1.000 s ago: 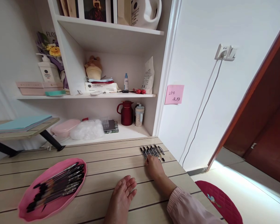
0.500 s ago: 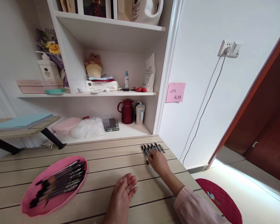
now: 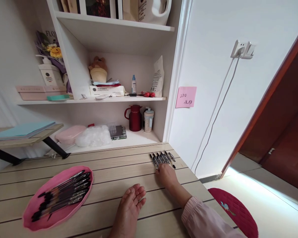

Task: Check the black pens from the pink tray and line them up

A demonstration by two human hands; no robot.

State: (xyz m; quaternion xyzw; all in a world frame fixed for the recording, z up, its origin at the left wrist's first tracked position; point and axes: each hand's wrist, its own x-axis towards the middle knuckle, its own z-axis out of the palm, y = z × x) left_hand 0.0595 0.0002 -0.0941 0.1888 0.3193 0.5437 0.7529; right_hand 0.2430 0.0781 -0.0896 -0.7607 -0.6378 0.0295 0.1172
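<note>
A row of black-and-clear pens (image 3: 163, 157) lies side by side near the table's right edge. At the row's near end, my right hand (image 3: 167, 175) is closed, its fingertips at the lower end of the leftmost pen (image 3: 153, 160); the hand partly covers several pens. My left hand (image 3: 132, 201) rests palm up on the table, holding nothing, with its fingers loosely curled and apart. Farther left, a pink oval tray (image 3: 27, 216) holds many similar pens (image 3: 64, 193) in a heap.
A wooden riser (image 3: 34, 135) with blue folders stands at the left. Behind the table (image 3: 109, 165), white shelves (image 3: 129, 99) hold a red jug (image 3: 135, 118), a cup (image 3: 148, 120) and a plastic bag (image 3: 94, 136). A red stool cushion (image 3: 234, 210) is at the right.
My right hand has drawn slightly back toward me along the pens, uncovering more of the row. My left hand and the tray have stayed still.
</note>
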